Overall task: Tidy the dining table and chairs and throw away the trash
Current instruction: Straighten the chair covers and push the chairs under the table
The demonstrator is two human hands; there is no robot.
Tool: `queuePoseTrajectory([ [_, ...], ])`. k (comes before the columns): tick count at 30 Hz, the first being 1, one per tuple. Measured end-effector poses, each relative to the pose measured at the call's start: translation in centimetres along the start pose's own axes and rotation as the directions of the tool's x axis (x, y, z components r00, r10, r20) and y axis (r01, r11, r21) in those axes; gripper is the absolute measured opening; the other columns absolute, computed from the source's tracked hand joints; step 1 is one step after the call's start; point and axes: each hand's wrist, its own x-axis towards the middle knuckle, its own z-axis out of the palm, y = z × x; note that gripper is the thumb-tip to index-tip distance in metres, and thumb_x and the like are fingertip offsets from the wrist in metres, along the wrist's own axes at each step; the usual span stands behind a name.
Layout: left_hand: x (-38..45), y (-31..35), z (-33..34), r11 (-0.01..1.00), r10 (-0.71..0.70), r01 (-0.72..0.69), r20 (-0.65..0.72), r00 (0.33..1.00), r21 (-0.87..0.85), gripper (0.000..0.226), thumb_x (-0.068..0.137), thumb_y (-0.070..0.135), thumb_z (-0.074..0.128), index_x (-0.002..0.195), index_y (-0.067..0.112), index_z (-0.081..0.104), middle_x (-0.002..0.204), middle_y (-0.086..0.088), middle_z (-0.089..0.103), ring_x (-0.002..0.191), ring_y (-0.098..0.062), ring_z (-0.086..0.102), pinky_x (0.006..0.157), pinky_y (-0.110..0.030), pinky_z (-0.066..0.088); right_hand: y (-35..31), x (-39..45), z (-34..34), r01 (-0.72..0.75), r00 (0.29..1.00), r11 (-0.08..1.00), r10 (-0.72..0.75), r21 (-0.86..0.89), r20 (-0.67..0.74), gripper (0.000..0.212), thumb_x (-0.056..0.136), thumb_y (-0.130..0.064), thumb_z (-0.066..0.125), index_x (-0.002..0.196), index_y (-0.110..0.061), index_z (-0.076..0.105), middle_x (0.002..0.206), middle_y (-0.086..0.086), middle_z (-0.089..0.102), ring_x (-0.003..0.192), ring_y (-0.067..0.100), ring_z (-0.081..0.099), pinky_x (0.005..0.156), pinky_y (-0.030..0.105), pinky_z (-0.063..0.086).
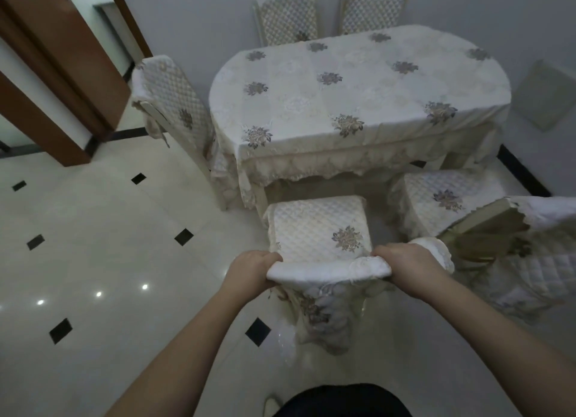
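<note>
A chair (318, 226) with a quilted cream cover stands right in front of me, its seat facing the dining table (358, 83). My left hand (252, 268) grips the left end of the chair's backrest top. My right hand (405, 265) grips the right end. The cover's lace skirt hangs down the back of the chair below my hands. The oval table wears a cream floral tablecloth with nothing on it.
A second chair (436, 198) sits at the table to the right, its backrest (511, 229) close to my right arm. Another chair (174, 104) stands at the table's left end, two more (290, 14) behind it. A brown door frame (62, 73) lies left. Glossy tiled floor spreads to the left.
</note>
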Motion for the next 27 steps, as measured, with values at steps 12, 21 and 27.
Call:
queuePoseTrajectory([
  [12,6.3,0.4,-1.1,0.972,-0.228,0.223,0.061,0.972,0.079,0.031,0.071,0.04,0.075,0.098,0.026,0.069,0.088,0.0,0.069,0.084,-0.022,0.063,0.064,-0.027,0.036,3.3,6.4,-1.4,0.063,0.998,0.998,-0.063,-0.016,-0.001,0.024,0.079,-0.037,0.056,0.102,-0.033,0.058,0.099,-0.007,0.066,0.095,0.018,0.062,0.071,0.034,0.045],
  [21,12.3,-3.6,-0.1,0.958,-0.272,0.261,0.1,0.957,0.118,0.026,0.073,0.045,0.068,0.094,0.029,0.067,0.086,0.001,0.066,0.084,-0.024,0.063,0.071,-0.033,0.044,4.6,13.2,-2.4,0.045,0.999,0.998,-0.044,-0.043,0.017,0.029,0.081,-0.036,0.057,0.11,-0.035,0.059,0.105,-0.004,0.065,0.098,0.02,0.062,0.075,0.034,0.047],
  [27,15.6,-6.9,-0.1,0.967,-0.238,0.226,0.1,0.966,0.122,0.027,0.075,0.045,0.068,0.096,0.027,0.069,0.088,-0.001,0.068,0.085,-0.026,0.064,0.073,-0.034,0.046,4.5,17.5,-2.7,0.021,1.0,1.0,-0.021,-0.022,0.002,0.022,0.082,-0.035,0.059,0.104,-0.033,0.06,0.101,-0.004,0.066,0.093,0.02,0.063,0.073,0.034,0.046],
])
